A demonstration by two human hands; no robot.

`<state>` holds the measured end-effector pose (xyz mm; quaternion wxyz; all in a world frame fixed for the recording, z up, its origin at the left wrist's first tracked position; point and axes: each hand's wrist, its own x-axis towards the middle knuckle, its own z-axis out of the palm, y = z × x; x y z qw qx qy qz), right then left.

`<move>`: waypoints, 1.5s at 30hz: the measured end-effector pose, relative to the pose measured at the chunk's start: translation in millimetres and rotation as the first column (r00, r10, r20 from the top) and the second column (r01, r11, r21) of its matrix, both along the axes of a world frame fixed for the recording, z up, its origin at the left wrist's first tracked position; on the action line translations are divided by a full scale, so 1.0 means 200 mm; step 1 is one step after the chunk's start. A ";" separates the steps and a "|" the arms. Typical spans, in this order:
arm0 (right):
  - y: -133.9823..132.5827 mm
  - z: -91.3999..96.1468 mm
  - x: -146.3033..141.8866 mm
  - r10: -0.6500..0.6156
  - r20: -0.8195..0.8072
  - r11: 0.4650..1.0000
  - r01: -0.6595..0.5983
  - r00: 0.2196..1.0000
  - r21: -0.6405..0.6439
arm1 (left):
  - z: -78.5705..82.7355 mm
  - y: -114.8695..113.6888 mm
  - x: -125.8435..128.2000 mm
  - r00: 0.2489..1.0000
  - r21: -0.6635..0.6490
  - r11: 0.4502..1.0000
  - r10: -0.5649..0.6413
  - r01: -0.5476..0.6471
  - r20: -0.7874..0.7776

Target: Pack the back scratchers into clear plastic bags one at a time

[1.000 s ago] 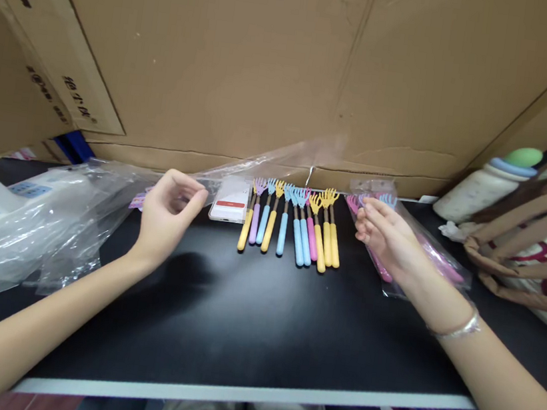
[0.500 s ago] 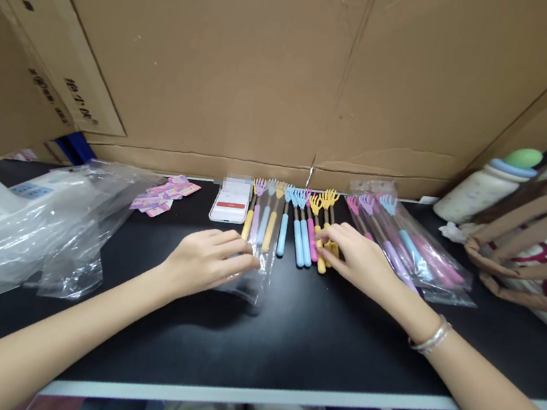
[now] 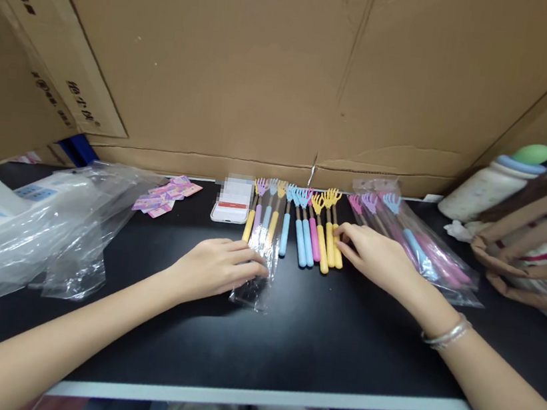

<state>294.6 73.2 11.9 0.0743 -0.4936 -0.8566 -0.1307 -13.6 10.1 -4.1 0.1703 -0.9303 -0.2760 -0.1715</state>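
Observation:
My left hand [image 3: 222,269] lies with its fingers stretched out over the lower end of a clear plastic bag [image 3: 252,296]. Under or inside that bag are back scratchers with claw heads and coloured handles, among them a purple back scratcher [image 3: 257,220]. A light blue back scratcher [image 3: 284,235] lies just right of the bag. Farther right come more blue ones, a pink back scratcher [image 3: 314,241] and several yellow ones. My right hand [image 3: 372,253] has its bent fingertips and thumb on the handle of the rightmost yellow back scratcher [image 3: 337,257].
Bagged back scratchers [image 3: 416,247] lie right of my right hand. A phone [image 3: 231,201] and pink-purple cards [image 3: 166,196] are at the back. Plastic film covers a white object [image 3: 3,223] at left. A bottle [image 3: 490,190] and a bag [image 3: 540,247] stand at right.
My right hand has moved a little to the right, uncovering the yellow handles, which now lie side by side. My left hand has shifted slightly right and still rests on the plastic bag.

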 end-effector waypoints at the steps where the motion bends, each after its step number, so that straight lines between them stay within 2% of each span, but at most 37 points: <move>1: 0.00 0.00 0.00 -0.014 0.007 1.000 0.014 1.000 -0.004 | 0.00 0.00 0.00 1.000 -0.008 1.000 0.000 0.000 0.002; 9: 0.00 0.00 -0.01 -0.095 0.119 0.995 0.097 0.988 -0.009 | 0.00 0.00 0.00 1.000 -0.023 1.000 -0.014 0.014 -0.006; 13: 0.01 0.00 -0.02 -0.140 0.176 0.986 0.153 0.974 -0.064 | 0.00 -0.01 0.00 1.000 -0.033 0.999 -0.007 0.007 -0.004; 19: 0.00 0.01 -0.02 -0.215 0.145 0.965 0.232 0.966 -0.118 | -0.01 -0.01 0.00 1.000 -0.083 0.996 -0.017 0.016 -0.006; 26: -0.01 0.08 -0.01 -0.303 0.120 0.947 0.313 0.945 -0.071 | 0.00 0.00 0.00 1.000 -0.076 0.997 -0.024 0.024 -0.001; 33: -0.01 0.09 0.00 -0.339 0.124 0.939 0.344 0.932 -0.016 | -0.01 0.01 -0.01 0.999 -0.017 1.000 -0.020 0.019 -0.041; 45: -0.01 0.12 0.02 -0.346 0.049 0.934 0.349 0.937 -0.076 | 0.00 0.01 0.00 0.998 -0.025 0.999 -0.033 0.032 -0.045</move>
